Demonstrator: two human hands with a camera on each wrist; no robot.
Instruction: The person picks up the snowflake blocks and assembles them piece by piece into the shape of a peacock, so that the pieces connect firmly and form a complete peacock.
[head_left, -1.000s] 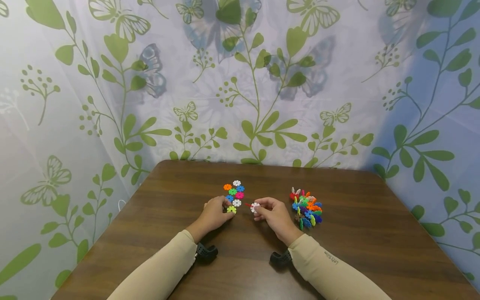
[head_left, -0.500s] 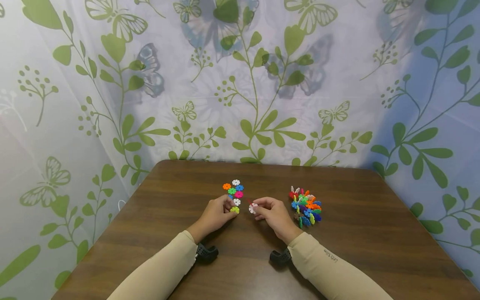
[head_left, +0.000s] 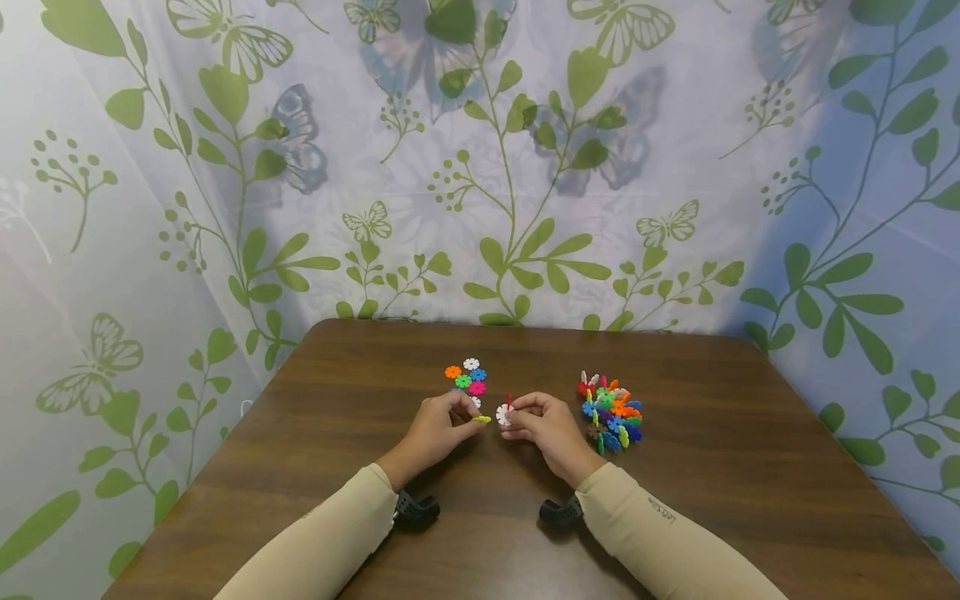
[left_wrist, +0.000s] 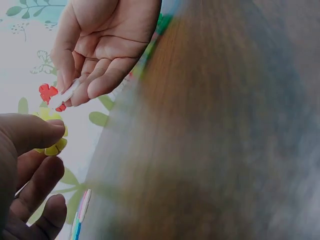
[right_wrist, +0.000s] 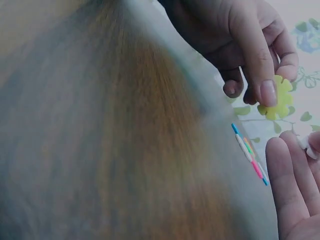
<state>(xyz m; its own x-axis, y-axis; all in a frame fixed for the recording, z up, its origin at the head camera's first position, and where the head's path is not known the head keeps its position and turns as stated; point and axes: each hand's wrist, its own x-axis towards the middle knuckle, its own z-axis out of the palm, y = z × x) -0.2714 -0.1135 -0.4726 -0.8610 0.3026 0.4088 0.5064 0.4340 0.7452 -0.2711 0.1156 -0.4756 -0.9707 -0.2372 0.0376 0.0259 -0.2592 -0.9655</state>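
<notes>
My left hand [head_left: 438, 429] pinches a yellow snowflake disc [head_left: 483, 419] between thumb and fingers, tilted nearly edge-on in the head view. Across a small gap, my right hand [head_left: 551, 432] pinches a white snowflake disc [head_left: 502, 415]. A red snowflake disc [left_wrist: 47, 93] is slotted crosswise into the white one, as the left wrist view shows. The yellow disc [right_wrist: 283, 99] and the white one do not touch. Just beyond my left hand lie several loose discs flat on the table, among them orange [head_left: 453, 372], green [head_left: 463, 381] and pink [head_left: 477, 388]; my fingers partly cover the nearest ones.
A heap of joined, many-coloured snowflake discs [head_left: 615, 417] stands right of my right hand. The brown wooden table [head_left: 360, 367] meets a leaf-patterned curtain [head_left: 420, 167] at the back. Black wrist mounts [head_left: 416, 508] hang under both forearms.
My left hand has lifted the yellow disc from beside the flat discs, moved it right and tipped it. My right hand has turned the joined white and red discs, the red now pointing up.
</notes>
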